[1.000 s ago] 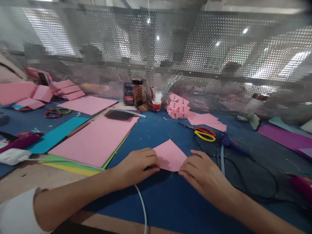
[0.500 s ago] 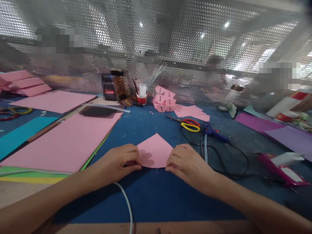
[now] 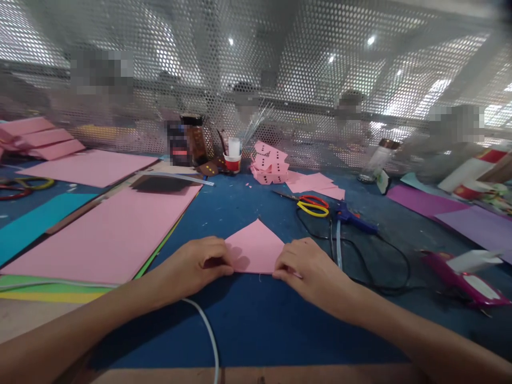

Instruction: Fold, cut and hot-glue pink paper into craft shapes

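Pink paper piece [image 3: 258, 248], one: lying on the tabletop [image 3: 260, 325], mid-width, near the front edge, its point toward the far edge. Left hand [image 3: 210, 264]: thumb and curled fingers pinching the left corner. Right hand [image 3: 302, 261]: likewise, pinching the right corner. Handling, as judged: near edge best held straight, any layers aligned before pressing, pressure even from middle outward. Scissors [image 3: 298, 200], glue gun [image 3: 354, 218]: apart from the paper, toward the far edge, right of centre.

1 head view, forward-down, near the tabletop [image 3: 256, 325]
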Tool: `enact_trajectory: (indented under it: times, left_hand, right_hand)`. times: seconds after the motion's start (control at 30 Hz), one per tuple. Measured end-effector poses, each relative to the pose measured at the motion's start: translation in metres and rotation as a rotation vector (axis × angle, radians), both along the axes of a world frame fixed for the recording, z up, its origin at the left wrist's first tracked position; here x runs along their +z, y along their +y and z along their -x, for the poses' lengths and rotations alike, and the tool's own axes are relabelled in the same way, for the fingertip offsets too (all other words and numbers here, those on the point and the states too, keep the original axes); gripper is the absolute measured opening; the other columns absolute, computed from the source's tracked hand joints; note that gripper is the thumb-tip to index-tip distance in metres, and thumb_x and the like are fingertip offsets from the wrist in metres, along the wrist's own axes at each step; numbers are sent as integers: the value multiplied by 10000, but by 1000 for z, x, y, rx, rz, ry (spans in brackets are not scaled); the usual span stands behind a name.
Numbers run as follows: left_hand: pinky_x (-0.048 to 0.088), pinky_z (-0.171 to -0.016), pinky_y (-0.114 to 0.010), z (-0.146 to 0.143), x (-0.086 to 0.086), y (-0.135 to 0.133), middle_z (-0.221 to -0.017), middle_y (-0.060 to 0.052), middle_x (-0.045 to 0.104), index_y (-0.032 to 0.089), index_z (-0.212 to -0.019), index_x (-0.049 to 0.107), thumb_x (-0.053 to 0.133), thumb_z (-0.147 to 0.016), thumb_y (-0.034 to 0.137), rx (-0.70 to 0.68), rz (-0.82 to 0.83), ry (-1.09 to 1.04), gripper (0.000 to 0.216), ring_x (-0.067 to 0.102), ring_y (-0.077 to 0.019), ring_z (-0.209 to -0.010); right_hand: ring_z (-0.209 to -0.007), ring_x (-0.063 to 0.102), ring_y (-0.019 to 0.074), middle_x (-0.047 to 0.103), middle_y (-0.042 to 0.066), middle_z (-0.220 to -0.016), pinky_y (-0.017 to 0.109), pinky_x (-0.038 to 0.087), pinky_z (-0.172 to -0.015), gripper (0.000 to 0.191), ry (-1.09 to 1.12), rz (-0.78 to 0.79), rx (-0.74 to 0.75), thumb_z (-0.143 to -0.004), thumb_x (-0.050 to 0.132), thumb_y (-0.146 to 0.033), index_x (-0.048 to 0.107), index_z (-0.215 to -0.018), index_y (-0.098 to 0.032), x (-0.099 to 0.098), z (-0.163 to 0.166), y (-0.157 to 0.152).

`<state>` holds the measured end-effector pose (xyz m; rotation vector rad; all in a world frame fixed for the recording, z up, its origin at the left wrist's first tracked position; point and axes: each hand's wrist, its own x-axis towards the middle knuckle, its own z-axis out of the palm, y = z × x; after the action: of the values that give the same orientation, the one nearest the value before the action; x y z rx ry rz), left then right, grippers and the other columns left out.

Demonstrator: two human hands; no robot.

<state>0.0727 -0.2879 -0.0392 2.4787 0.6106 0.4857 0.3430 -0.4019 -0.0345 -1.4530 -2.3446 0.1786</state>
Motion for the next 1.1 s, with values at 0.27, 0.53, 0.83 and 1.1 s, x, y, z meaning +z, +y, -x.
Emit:
enact_trajectory:
  times: [0.27, 0.53, 0.83, 1.1]
  left_hand:
    - [414, -703, -226, 1, -2, 0, -782, 28, 658, 229, -818, 685, 673, -923, 288, 16, 8, 17, 122, 608, -141, -783]
    - [389, -658, -223, 2, -3, -1, -760, 21, 642, 209, -769, 683, 723, -874, 283, 46, 44, 16, 135, 583, -142, -742]
    - [379, -679, -225, 1, -5, -2, -785, 24, 644, 195, -780, 683, 728, -874, 278, 69, 78, 48, 133, 597, -133, -758]
    - [370, -684, -237, 1, -6, -1, -784, 19, 651, 187, -794, 691, 713, -888, 285, 60, 58, 55, 137, 591, -144, -774]
  right_hand:
    - [-806, 564, 171, 670, -21, -833, 342, 328, -805, 101, 56, 28, -14, -948, 680, -228, 654, -854, -201, 1, 3, 0]
    - [-809, 560, 171, 655, -24, -823, 337, 331, -802, 99, 77, 45, -16, -927, 701, -198, 654, -840, -205, 1, 3, -1]
    - [-810, 566, 172, 659, -17, -835, 335, 338, -800, 105, 83, 63, -20, -949, 662, -186, 643, -848, -208, -1, 4, 0]
    - [-819, 560, 183, 654, -17, -829, 338, 340, -799, 108, 88, 62, -25, -938, 679, -195, 633, -842, -210, -4, 1, 0]
